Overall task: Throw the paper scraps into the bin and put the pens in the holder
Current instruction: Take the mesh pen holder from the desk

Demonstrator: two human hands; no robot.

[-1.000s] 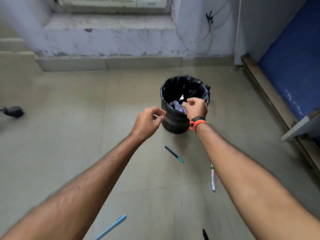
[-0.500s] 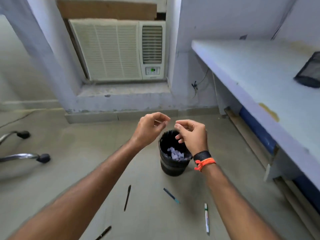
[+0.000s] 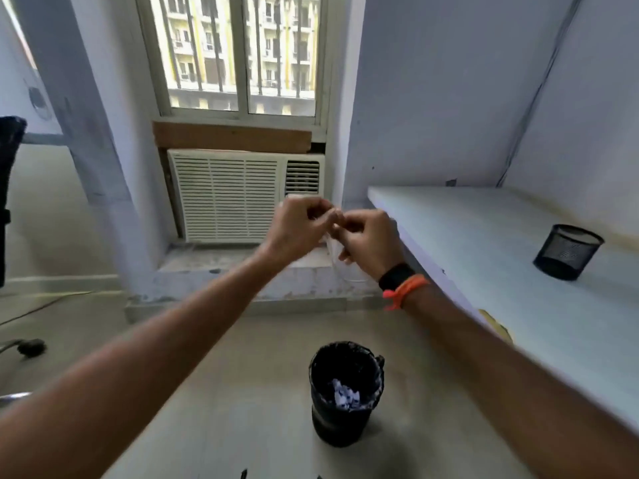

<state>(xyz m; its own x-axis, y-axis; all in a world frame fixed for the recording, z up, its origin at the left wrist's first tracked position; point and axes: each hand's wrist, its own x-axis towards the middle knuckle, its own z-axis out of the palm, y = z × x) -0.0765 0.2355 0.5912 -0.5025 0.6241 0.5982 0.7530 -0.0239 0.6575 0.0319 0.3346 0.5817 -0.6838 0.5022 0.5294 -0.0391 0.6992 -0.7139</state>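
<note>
1. Open floor (image 3: pixel 221 402) left of the bin (image 3: pixel 345 392) and on its near side, apart from two dark pen tips (image 3: pixel 243 474) at the near edge.
2. Bin mouth open from above, paper scraps (image 3: pixel 345 397) low inside.
3. Desk (image 3: pixel 501 257) along the right, its edge overhanging just right of the bin.
4. Desk top bare around the mesh holder (image 3: pixel 567 252), holder mouth open.
5. Both hands, left hand (image 3: pixel 297 229) and right hand (image 3: pixel 370 242), raised together above the bin, blocking the far side.
6. Chair base (image 3: pixel 24 347) far left.
</note>
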